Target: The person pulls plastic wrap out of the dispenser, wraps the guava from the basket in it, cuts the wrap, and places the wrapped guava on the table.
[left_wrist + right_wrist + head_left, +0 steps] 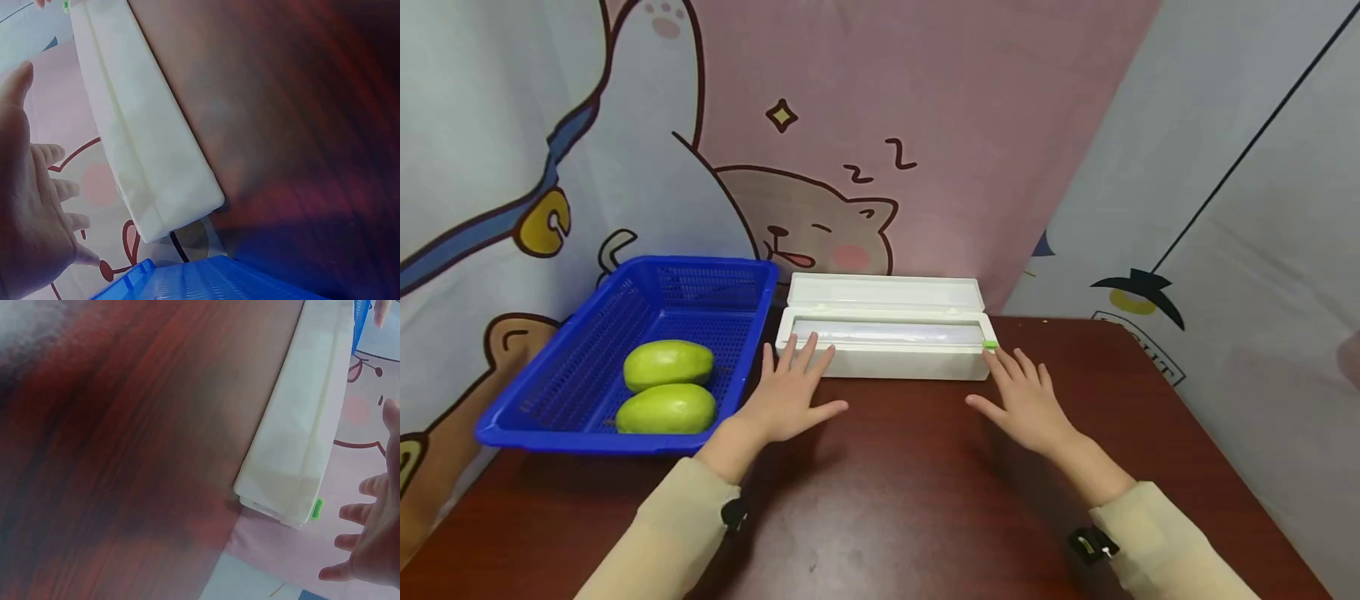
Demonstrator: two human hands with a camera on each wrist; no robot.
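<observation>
A white cling film dispenser [904, 364] stands at the back of the table, its lid [883, 292] raised. Inside it lies a pale roll of film [887, 333], and a small green slide cutter [990, 344] sits at its right end. My left hand [786, 398] is spread with straight fingers, its fingertips overlapping the dispenser's left front corner in the head view. My right hand [1026, 406] spreads its fingers likewise, fingertips by the right front corner. Both wrist views show the dispenser [144, 125] beyond empty palms.
A blue plastic basket [520, 429] stands to the left, close beside the dispenser. Two green oval fruits, one behind the other [668, 365], lie in it. A printed cloth [1000, 125] hangs behind the dark wooden table [895, 500].
</observation>
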